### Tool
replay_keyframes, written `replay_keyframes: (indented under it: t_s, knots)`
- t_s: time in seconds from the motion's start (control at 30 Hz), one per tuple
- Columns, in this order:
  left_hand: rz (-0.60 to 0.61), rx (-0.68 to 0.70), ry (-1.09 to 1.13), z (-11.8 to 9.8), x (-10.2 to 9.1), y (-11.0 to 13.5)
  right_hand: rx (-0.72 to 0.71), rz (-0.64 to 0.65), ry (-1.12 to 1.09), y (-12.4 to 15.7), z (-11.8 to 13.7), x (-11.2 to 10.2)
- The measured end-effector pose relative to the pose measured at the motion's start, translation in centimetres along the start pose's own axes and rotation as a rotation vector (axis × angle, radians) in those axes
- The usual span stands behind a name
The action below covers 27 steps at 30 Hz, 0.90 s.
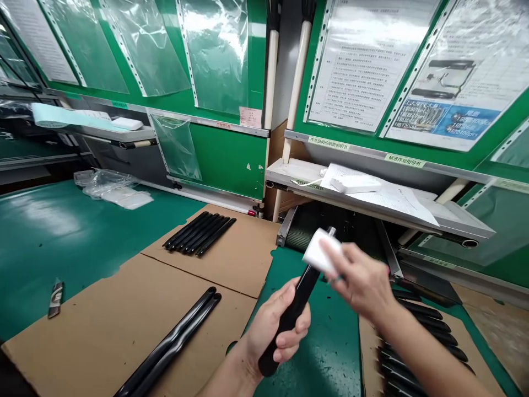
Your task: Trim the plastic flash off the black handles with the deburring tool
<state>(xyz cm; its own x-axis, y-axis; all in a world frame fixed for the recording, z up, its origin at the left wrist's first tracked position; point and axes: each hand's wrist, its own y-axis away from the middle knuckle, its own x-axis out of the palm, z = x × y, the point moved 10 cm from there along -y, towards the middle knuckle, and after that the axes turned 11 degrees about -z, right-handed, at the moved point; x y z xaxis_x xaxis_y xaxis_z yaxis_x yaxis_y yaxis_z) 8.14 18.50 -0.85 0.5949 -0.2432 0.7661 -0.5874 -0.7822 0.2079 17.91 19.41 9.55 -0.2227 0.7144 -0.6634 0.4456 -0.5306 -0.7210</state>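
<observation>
While a tube [300, 295] is gripped by left fingers [292, 337], a pad [317, 251] is held at its end by right fingers [347, 264].

Left hand [266, 322] bare; right hand [366, 278] bare, fingers [335, 255] blurred; both forearms [430, 342] uncovered

left hand [264, 328]: grips black tube [298, 300], tilted | right hand [367, 278]: holds blurred white pad [320, 251] at tube's far end | left of hands: two long black tubes [169, 339] on cardboard [103, 314] | beyond hands: grey shelf [467, 220]
</observation>
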Motion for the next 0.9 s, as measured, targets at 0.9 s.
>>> replay_keyframes:
  t_s: [0.9]
  knots:
    - [-0.289,0.506,0.490,-7.7,-4.3,-2.4,0.193,0.143,-0.528,6.1,10.4,1.0]
